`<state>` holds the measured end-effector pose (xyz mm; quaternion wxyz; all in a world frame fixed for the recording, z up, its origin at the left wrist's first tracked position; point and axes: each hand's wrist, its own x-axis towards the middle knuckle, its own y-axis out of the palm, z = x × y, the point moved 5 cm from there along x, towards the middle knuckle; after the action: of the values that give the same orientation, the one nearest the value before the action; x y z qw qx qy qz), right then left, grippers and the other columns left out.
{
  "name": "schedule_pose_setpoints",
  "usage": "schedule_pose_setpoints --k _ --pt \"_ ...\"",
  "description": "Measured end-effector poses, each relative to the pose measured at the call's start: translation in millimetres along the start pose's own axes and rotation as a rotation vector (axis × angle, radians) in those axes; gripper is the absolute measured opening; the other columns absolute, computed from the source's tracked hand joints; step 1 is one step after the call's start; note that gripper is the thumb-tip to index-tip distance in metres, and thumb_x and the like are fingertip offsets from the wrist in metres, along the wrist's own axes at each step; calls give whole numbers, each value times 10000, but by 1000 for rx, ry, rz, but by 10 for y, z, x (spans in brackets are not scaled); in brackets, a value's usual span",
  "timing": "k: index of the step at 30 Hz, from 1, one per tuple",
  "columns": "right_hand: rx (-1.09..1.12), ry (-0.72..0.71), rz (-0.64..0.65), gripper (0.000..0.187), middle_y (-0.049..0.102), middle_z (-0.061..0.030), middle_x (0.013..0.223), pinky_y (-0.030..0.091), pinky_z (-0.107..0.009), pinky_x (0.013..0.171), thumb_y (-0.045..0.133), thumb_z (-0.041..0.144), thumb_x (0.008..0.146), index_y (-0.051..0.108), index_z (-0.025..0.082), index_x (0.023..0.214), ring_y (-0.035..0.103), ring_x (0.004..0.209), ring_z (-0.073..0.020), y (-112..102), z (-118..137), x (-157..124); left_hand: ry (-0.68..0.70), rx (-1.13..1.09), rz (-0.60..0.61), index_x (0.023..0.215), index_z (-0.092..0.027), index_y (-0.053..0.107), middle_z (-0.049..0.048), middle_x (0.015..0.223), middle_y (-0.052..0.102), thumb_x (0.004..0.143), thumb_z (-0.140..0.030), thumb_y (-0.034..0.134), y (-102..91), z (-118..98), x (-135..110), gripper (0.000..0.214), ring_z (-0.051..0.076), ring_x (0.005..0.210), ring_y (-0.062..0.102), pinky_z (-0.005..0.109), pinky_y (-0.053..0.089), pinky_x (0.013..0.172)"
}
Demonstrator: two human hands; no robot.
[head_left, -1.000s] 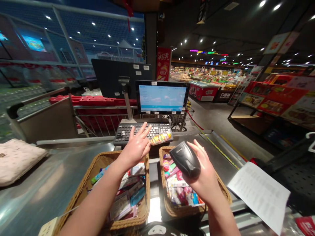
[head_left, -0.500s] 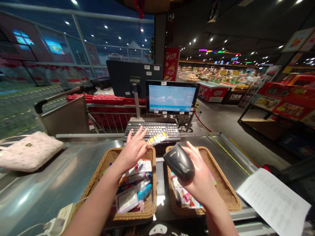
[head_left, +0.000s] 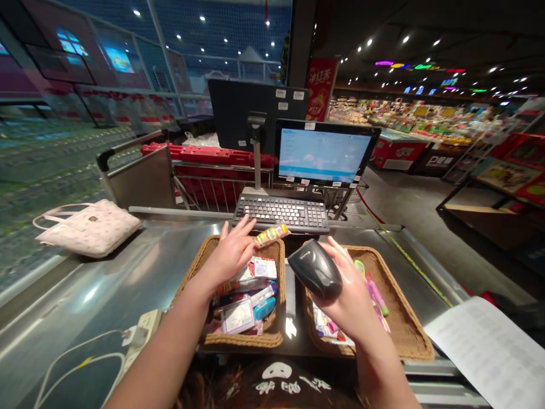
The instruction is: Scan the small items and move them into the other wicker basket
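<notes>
My left hand (head_left: 232,253) pinches a small yellow and orange candy pack (head_left: 271,234) at its end, with the other fingers stretched out, above the left wicker basket (head_left: 238,339). My right hand (head_left: 347,289) grips a black barcode scanner (head_left: 315,267) over the right wicker basket (head_left: 404,318). The scanner's head points toward the candy pack. Both baskets hold several small packaged goods.
A keyboard (head_left: 283,212) and a lit screen (head_left: 324,154) stand behind the baskets on the steel counter (head_left: 106,284). A pale handbag (head_left: 87,228) lies at the left. A power strip (head_left: 142,329) and a printed sheet (head_left: 489,346) sit near me. Red trolleys (head_left: 204,165) are beyond.
My view has shifted left and down. The left hand with the candy pack has come slightly lower toward the left basket; the right hand keeps the scanner beside it.
</notes>
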<state>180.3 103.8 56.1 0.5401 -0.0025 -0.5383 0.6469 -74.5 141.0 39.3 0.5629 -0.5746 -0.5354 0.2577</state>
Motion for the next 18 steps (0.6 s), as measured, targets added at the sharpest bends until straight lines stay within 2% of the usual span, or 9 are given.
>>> schedule_pose_setpoints --k 7,13,15,18 --pt "35 -5 30 515 561 -150 1323 353 -650 1126 599 140 706 545 211 1213 371 1416 -395 151 19 -7 -53 2 175 726 -173 659 106 1478 514 949 -240 413 328 198 -306 339 310 1491 261 677 81 1175" --pt "44 10 51 526 577 -136 1304 349 -636 1139 610 140 675 550 214 1192 398 1398 -387 219 31 -6 37 20 460 795 -193 718 75 1441 558 875 -152 510 721 192 -552 227 321 1476 291 662 89 1182" --pt "50 20 55 521 580 -136 1301 361 -624 1136 610 149 684 543 215 1197 404 1396 -380 229 40 -10 75 25 521 830 -200 736 91 1399 593 854 -148 542 849 167 -609 202 325 1461 323 660 99 1179" --pt "58 33 50 513 583 -134 1300 362 -621 1134 615 164 698 539 217 1203 409 1392 -374 234 56 -24 137 39 589 783 -206 747 88 1345 634 824 -120 562 1045 115 -660 209 331 1456 328 652 68 1182"
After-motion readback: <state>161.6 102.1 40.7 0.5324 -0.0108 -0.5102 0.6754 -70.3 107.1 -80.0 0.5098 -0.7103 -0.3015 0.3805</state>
